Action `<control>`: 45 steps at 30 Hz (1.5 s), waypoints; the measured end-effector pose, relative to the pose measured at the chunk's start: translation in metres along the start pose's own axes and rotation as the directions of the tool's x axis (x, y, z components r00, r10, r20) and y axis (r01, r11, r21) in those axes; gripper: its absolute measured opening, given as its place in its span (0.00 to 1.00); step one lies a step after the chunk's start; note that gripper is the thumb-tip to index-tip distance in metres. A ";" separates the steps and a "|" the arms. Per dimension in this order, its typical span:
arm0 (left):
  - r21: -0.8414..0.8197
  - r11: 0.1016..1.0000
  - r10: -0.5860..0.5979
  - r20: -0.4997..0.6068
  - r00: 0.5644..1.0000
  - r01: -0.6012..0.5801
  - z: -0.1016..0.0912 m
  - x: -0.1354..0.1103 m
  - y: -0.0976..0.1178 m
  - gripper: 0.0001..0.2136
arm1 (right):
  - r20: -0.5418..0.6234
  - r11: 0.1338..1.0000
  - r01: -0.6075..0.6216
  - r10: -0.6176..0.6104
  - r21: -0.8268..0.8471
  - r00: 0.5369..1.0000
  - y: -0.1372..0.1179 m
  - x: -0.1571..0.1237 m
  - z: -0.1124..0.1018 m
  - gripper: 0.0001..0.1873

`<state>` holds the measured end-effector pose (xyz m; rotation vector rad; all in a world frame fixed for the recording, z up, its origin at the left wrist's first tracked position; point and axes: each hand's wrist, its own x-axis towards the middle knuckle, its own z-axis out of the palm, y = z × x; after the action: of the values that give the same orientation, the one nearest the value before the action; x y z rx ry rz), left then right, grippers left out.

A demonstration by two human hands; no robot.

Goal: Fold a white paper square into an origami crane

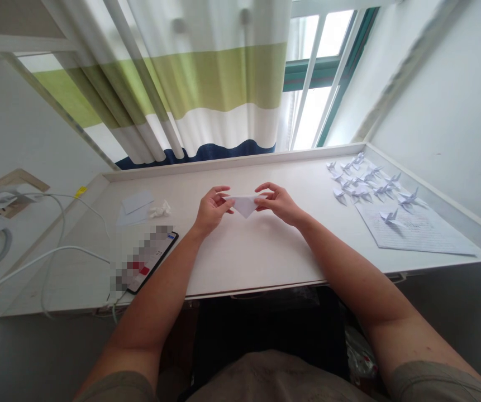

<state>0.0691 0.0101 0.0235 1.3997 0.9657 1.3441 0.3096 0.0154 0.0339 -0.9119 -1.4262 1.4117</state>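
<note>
A small sheet of white paper (245, 205), folded into a triangle with its point toward me, is held between my two hands above the middle of the desk. My left hand (215, 210) pinches its left corner between thumb and fingers. At the right corner, my right hand (279, 202) grips the paper the same way. Several folded white paper cranes (361, 181) stand in a group at the right end of the desk, and one crane (390, 216) sits on a stack of written paper sheets (428, 231).
The white desk (257, 262) has a raised rim at the back and right. On the left lie a phone (156, 259), paper squares (137, 202) and a crumpled tissue (160, 210). A white cable (51, 252) crosses the left side. A striped curtain (223, 78) hangs behind.
</note>
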 end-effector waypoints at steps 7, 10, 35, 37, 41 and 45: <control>0.033 0.999 0.028 0.120 0.992 -0.032 0.004 -0.006 0.000 0.22 | 0.085 0.956 0.027 -0.002 -0.294 0.996 -0.002 -0.003 -0.002 0.19; 0.090 0.992 0.079 0.141 0.987 -0.092 0.007 -0.008 0.000 0.19 | 0.101 0.934 0.084 -0.052 -0.348 0.994 -0.002 -0.003 0.000 0.18; 0.322 0.655 0.612 0.304 0.730 -0.683 0.002 -0.017 0.027 0.08 | 0.296 0.503 0.670 -0.633 -0.546 0.716 -0.023 -0.018 0.005 0.05; 0.314 0.657 0.612 0.309 0.728 -0.686 0.003 -0.018 0.028 0.08 | 0.300 0.507 0.674 -0.632 -0.537 0.715 -0.024 -0.019 0.007 0.06; 0.331 0.690 0.575 0.289 0.765 -0.644 0.005 -0.021 0.032 0.06 | 0.284 0.541 0.649 -0.608 -0.535 0.741 -0.025 -0.021 0.009 0.07; 0.351 0.723 0.530 0.272 0.803 -0.595 0.007 -0.023 0.035 0.04 | 0.265 0.590 0.603 -0.561 -0.537 0.784 -0.027 -0.023 0.011 0.09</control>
<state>0.0716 -0.0219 0.0514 2.2395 0.7728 1.4775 0.3088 -0.0119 0.0589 -0.6483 -2.0466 0.4764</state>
